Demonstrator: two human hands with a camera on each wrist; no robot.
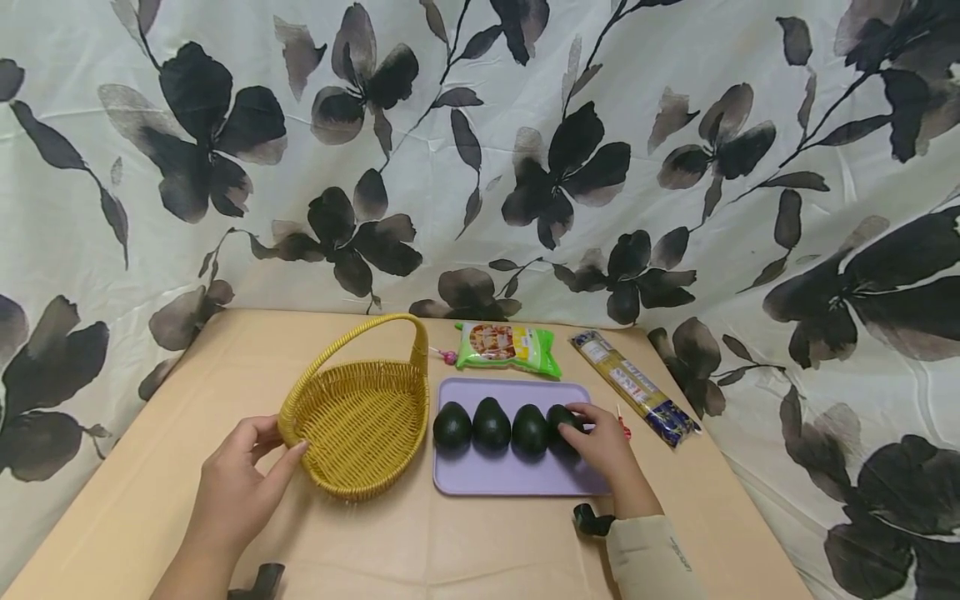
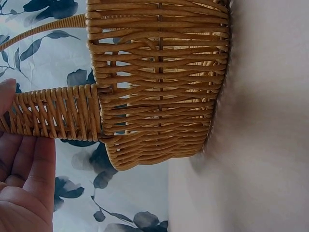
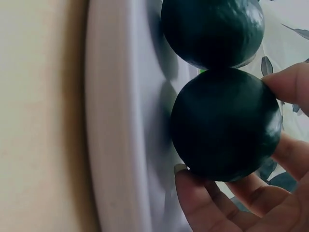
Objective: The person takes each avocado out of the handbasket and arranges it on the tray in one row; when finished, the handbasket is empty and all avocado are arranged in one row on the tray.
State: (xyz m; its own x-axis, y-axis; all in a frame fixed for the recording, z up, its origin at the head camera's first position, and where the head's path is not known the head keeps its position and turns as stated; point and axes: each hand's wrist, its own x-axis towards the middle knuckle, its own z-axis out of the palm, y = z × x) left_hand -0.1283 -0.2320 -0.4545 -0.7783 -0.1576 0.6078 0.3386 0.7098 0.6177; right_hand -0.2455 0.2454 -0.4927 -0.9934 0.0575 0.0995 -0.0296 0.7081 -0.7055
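Observation:
My left hand [image 1: 243, 479] grips the handle of a yellow woven basket [image 1: 363, 433] at its left side. In the left wrist view, thumb and fingers stand on either side of the handle [image 2: 55, 113]. The basket rests on the table with nothing in it. To its right, several dark green avocados lie in a row on a lilac tray [image 1: 510, 482]. My right hand [image 1: 603, 446] holds the rightmost avocado [image 3: 224, 125] between thumb and fingers. Its neighbour [image 3: 212, 31] is right beside it. The other two avocados lie further left, the leftmost one [image 1: 452, 427] near the basket.
Behind the tray lies a green food packet [image 1: 506, 348], with a small pink item [image 1: 448, 357] at its left end. A long blue and gold packet [image 1: 633, 387] lies at the back right. Floral cloth [image 1: 465, 225] hangs behind the table.

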